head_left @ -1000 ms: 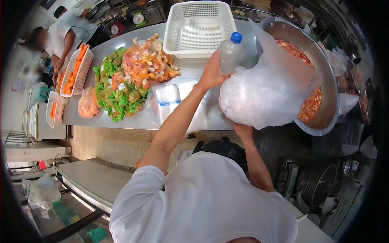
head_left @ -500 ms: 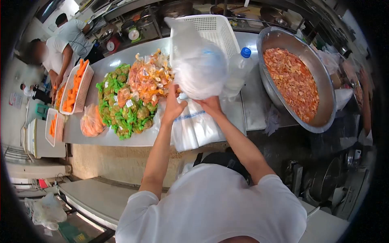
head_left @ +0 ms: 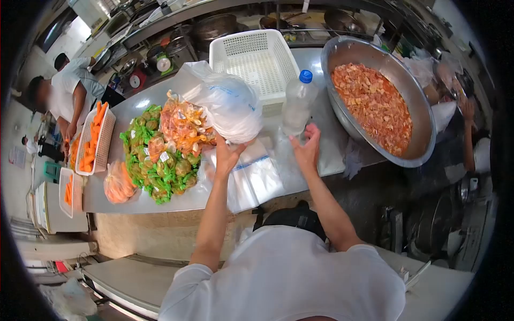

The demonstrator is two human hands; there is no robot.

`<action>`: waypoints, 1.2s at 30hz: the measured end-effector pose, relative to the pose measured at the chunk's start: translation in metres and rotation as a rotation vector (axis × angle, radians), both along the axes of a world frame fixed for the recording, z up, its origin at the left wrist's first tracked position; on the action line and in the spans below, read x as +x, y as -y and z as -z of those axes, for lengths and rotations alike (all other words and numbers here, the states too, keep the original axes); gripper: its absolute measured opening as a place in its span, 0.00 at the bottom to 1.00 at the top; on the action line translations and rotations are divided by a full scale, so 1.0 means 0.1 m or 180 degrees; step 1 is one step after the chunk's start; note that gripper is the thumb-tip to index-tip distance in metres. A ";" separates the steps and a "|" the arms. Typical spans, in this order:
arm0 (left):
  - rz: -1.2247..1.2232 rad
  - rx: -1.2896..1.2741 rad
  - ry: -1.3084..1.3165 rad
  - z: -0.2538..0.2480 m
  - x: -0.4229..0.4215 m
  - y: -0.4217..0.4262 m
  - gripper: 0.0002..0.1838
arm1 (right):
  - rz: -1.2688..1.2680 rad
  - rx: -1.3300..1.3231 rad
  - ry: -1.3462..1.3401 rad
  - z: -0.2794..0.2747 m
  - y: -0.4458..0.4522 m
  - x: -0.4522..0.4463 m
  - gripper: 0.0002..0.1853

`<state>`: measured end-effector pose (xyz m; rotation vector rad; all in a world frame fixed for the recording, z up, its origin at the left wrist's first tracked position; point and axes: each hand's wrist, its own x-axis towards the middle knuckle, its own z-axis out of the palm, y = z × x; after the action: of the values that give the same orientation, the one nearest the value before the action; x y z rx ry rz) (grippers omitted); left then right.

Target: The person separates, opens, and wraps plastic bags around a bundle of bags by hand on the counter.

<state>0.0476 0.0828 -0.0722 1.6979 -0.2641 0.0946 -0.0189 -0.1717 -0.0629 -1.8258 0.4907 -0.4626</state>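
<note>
A bulging white plastic bag (head_left: pixel 233 109) with blue print is beside the heap of small bags on the metal table. My left hand (head_left: pixel 229 158) grips its lower edge, thumb to the right, with some fingers hidden behind it. My right hand (head_left: pixel 307 152) is apart from the bag, fingers spread and holding nothing. Just beyond it stands a clear plastic bottle (head_left: pixel 297 107) with a blue cap. Flat clear plastic bags (head_left: pixel 257 179) with a blue stripe lie on the table between my forearms.
Left are green-netted bundles (head_left: pixel 160 155), orange-filled packets (head_left: pixel 182 122), a bag of carrots (head_left: pixel 119 184) and carrot baskets (head_left: pixel 108 136). A white basket (head_left: pixel 281 64) stands behind the bottle. Right, a large metal basin (head_left: pixel 423 123) holds cut meat (head_left: pixel 369 101). People (head_left: pixel 72 96) work at far left.
The white bag has moved left and down toward the packets, along with my left hand. My right hand has let go of it and moved right, with its fingers apart.
</note>
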 end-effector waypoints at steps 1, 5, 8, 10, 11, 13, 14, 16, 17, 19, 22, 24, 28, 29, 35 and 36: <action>-0.0145 -0.0162 0.0196 -0.15 -0.07 0.03 0.57 | 0.0035 -0.0286 0.0152 -0.05 0.04 0.07 0.48; -0.0989 0.0296 0.0833 -0.13 -0.15 0.39 0.75 | -0.0076 -0.0846 0.0589 0.01 0.16 0.32 0.52; -0.1497 0.0982 0.1479 0.00 0.20 0.49 0.69 | -0.0456 -0.0686 0.0538 0.04 0.19 0.50 0.55; -0.1577 0.0382 0.1261 -0.39 0.05 0.54 0.56 | -0.0385 -0.0857 0.0351 0.15 0.24 0.53 0.53; -0.1755 0.0346 0.1102 -0.40 0.00 0.54 0.54 | -0.0527 -0.0711 0.0279 0.12 0.25 0.49 0.52; -0.1820 0.0214 0.0860 -0.45 -0.10 0.47 0.55 | -0.0657 -0.0640 0.0274 0.03 0.21 0.49 0.51; -0.1770 0.0063 0.0724 -0.50 -0.17 0.46 0.55 | -0.0664 -0.0720 0.0349 0.03 0.20 0.49 0.51; -0.1674 -0.0085 0.0641 -0.48 -0.28 0.44 0.56 | -0.0596 -0.1030 0.0382 0.05 0.24 0.48 0.51; -0.1710 -0.0136 0.0538 -0.45 -0.34 0.45 0.56 | -0.0555 -0.1184 0.0397 0.08 0.27 0.48 0.50; -0.1792 -0.0220 0.0340 -0.59 -0.53 0.38 0.56 | -0.0620 -0.1095 0.0340 0.00 0.25 0.45 0.50; -0.2081 -0.0169 0.0831 -0.84 -0.84 0.02 0.56 | -0.0744 -0.1025 0.0400 0.01 0.26 0.46 0.51; -0.2189 -0.0581 0.0803 -0.73 -1.01 -0.39 0.56 | -0.0742 -0.1085 0.0313 0.02 0.28 0.44 0.52; -0.3411 -0.0055 0.0754 -1.27 -1.44 -1.33 0.53 | -0.0783 -0.1419 0.0127 0.03 0.37 0.31 0.53; -0.3505 0.0138 0.1068 -1.14 -1.45 -1.70 0.52 | -0.0858 -0.1167 0.0118 0.04 0.39 0.25 0.54; -0.4613 0.0909 0.0878 -0.66 -1.45 -2.99 0.51 | -0.1107 -0.0601 -0.0095 0.04 0.49 -0.14 0.56; -0.4712 0.0897 0.0848 -0.66 -1.43 -3.03 0.51 | -0.1213 -0.0483 -0.0052 0.01 0.49 -0.19 0.56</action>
<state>-0.0954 0.3862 -0.0063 1.8170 0.8704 1.4164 -0.0380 -0.2205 -0.0637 -2.0132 0.1125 -0.2277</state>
